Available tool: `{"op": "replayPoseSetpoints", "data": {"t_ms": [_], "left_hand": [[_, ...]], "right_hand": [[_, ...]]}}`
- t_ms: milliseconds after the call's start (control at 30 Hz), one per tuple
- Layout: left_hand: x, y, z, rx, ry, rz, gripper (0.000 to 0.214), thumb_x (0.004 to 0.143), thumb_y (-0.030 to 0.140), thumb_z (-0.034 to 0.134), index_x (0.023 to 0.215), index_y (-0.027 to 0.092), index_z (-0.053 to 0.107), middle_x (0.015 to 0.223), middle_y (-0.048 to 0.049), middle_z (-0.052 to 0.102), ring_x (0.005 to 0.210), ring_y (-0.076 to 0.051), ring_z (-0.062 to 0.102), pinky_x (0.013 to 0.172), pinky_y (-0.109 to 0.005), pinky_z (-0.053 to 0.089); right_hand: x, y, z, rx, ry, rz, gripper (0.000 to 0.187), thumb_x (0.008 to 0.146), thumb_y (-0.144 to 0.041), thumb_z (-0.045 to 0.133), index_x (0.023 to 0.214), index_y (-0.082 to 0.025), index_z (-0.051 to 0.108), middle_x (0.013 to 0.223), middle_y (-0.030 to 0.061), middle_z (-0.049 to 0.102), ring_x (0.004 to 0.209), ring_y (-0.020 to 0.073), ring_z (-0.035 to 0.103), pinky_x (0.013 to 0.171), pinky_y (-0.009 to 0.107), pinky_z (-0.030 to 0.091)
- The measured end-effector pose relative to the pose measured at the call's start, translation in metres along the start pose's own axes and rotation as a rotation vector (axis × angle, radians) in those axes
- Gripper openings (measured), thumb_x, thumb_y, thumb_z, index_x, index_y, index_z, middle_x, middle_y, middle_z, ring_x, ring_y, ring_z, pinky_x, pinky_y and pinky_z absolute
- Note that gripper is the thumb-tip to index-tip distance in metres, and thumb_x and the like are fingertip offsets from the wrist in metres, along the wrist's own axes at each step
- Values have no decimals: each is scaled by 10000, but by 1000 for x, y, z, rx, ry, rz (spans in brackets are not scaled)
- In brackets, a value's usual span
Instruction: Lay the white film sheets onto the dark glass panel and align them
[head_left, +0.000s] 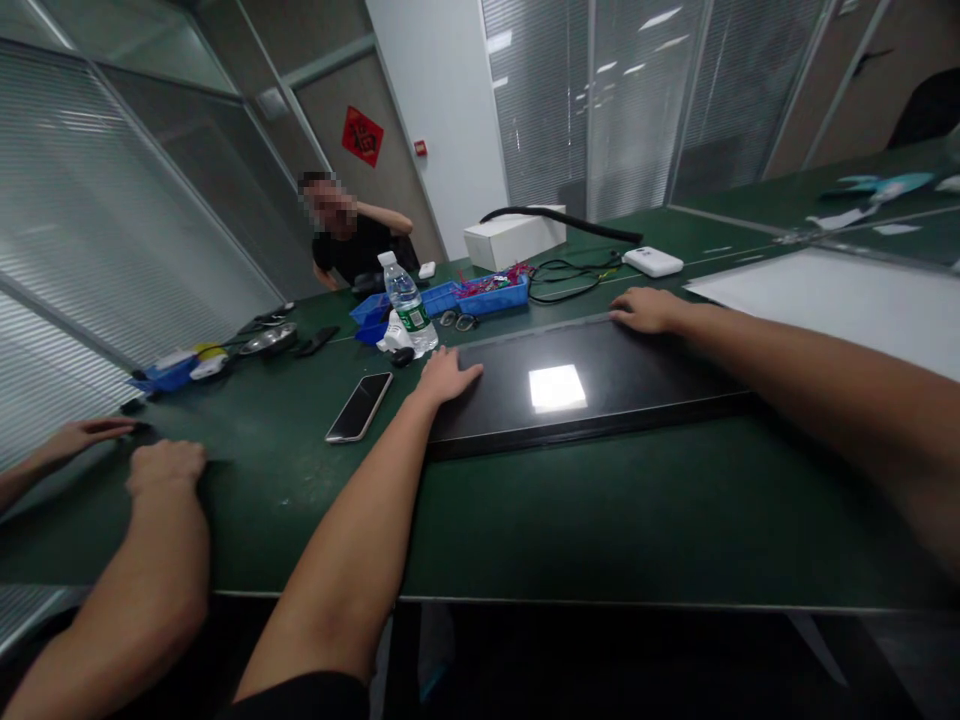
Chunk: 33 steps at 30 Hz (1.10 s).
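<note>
Head view showed a flat black panel lying on the green table, its glossy face reflecting a bright square of ceiling light. The left hand lay palm-down, fingers spread, on the panel's far left corner; the right hand rested flat on its far right edge. Neither hand gripped anything. A phone lay just left of the panel.

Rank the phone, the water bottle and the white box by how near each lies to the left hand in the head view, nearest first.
From the left hand:
1. Water bottle, just behind it, slightly left.
2. Phone, flat on the table to its left; close to the bottle's rank.
3. White box, far back, to the right.
</note>
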<state>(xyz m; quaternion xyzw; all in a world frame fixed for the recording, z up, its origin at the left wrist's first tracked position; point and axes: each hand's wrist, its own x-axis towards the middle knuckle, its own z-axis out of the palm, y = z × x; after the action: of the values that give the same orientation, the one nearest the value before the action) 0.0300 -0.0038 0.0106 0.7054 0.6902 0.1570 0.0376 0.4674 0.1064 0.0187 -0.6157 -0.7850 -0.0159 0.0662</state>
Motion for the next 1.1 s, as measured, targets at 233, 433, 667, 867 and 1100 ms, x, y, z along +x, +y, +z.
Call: {"op": "replayPoseSetpoints", "data": {"t_ms": [233,433,667,867,1100], "left_hand": [[-5,6,3,44,-38,-8,843,938,698,508,1539,109,463,1666,-238,352,1559,-373,322,1246,-481,291],[2,4,-3,-141,120,-156,735,908,533,672,1498,123,521,1594,-194,492,1493,-335,452,1214,-397,360],[15,-10,-24,-216,190,-228,622,967,425,600,1514,137,530,1328,-129,731,1195,-258,714,1005,-315,526],[14,-19,-31,-162,131,-233,593,929,447,639,1424,121,635,1316,-159,735,1222,-290,699,1008,-325,519],[6,-18,-24,-15,77,-210,573,916,505,624,1355,145,705,1321,-192,724,1259,-371,666,1051,-417,497]], "right_hand": [[31,-18,16,40,41,-9,723,939,-747,360,1205,-174,714,1217,171,690,1122,309,630,999,422,491],[39,-17,1,39,38,-9,760,952,-747,304,1110,-146,741,1167,194,699,1118,317,637,1002,418,487],[61,-15,-39,17,3,-29,737,1007,-679,276,1222,-123,711,1300,200,650,1224,337,598,1080,478,441],[70,-19,-32,-7,-96,-53,611,987,-651,502,1267,-126,644,1288,139,633,1212,235,597,1103,489,460],[53,-16,-3,-38,-133,-48,609,994,-650,482,1253,-125,648,1270,147,641,1195,233,607,1086,485,471]]}}
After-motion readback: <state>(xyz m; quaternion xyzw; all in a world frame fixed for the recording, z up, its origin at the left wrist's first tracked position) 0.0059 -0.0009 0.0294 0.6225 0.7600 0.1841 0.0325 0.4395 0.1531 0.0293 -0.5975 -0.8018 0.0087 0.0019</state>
